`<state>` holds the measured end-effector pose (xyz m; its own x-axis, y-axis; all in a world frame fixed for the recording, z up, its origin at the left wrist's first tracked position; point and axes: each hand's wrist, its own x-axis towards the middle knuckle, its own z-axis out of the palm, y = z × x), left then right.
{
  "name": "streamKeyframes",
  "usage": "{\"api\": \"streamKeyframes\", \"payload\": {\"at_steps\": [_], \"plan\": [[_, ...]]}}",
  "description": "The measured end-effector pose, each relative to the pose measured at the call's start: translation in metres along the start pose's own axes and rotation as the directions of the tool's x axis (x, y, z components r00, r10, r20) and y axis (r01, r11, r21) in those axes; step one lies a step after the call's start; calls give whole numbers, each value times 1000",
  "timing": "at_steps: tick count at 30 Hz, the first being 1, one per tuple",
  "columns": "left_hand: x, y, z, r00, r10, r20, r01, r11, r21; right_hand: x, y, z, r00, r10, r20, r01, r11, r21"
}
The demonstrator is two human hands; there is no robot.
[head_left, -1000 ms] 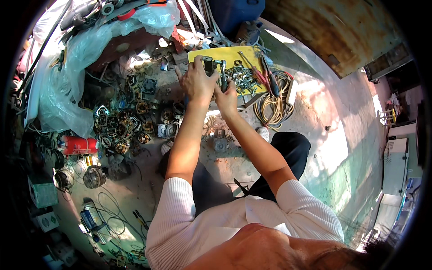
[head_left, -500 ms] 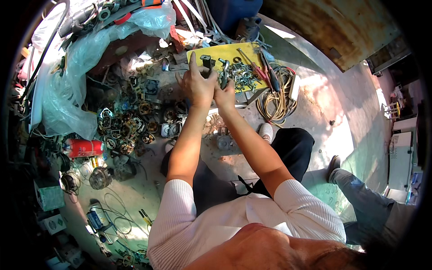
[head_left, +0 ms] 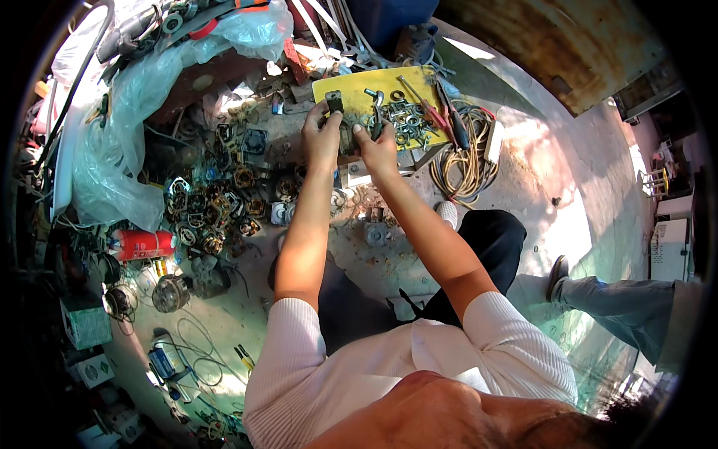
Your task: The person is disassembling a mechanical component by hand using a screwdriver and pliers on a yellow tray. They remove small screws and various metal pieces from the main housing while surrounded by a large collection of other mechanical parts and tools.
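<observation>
My left hand [head_left: 321, 144] is closed round a dark metal piece [head_left: 334, 100] with a squared upper end, over the left part of a yellow board [head_left: 351, 81]. To its right, my right hand [head_left: 380, 150] grips a ratchet wrench [head_left: 378, 107] by its dark handle. The wrench's shiny head points away from me, with a greenish end piece beside it. Loose nuts, washers and bolts [head_left: 410, 123] lie on the board just right of the wrench. A gap separates the two hands. My fingers hide the lower part of each held item.
Red-handled pliers [head_left: 432, 114], a screwdriver [head_left: 456, 129] and a coiled cable [head_left: 462, 168] lie to the right. Many small motor parts [head_left: 213, 213] cover the floor at left, near a red cylinder [head_left: 142, 245]. Another person's leg [head_left: 617, 303] is at right.
My hands have moved apart. The left index finger, stretched out before, has curled in against the metal piece. The wrench now stands more plainly in view. The other person's leg has shifted.
</observation>
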<state>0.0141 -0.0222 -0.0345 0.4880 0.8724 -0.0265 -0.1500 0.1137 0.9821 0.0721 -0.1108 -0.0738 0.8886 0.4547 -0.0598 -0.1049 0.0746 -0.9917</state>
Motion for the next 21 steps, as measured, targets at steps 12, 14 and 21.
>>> {"api": "streamKeyframes", "payload": {"at_steps": [12,14,21], "plan": [[-2,-5,0,996,-90,-9,86,972,-219,-31,-93,-74,904,-30,427,293,771,-565],[-4,-2,1,994,-108,2,106,971,-216,-31,-93,-74,895,-12,446,297,761,-576],[-2,-7,2,995,-93,28,97,978,-183,-2,-70,-58,915,-89,394,305,790,-531]]}}
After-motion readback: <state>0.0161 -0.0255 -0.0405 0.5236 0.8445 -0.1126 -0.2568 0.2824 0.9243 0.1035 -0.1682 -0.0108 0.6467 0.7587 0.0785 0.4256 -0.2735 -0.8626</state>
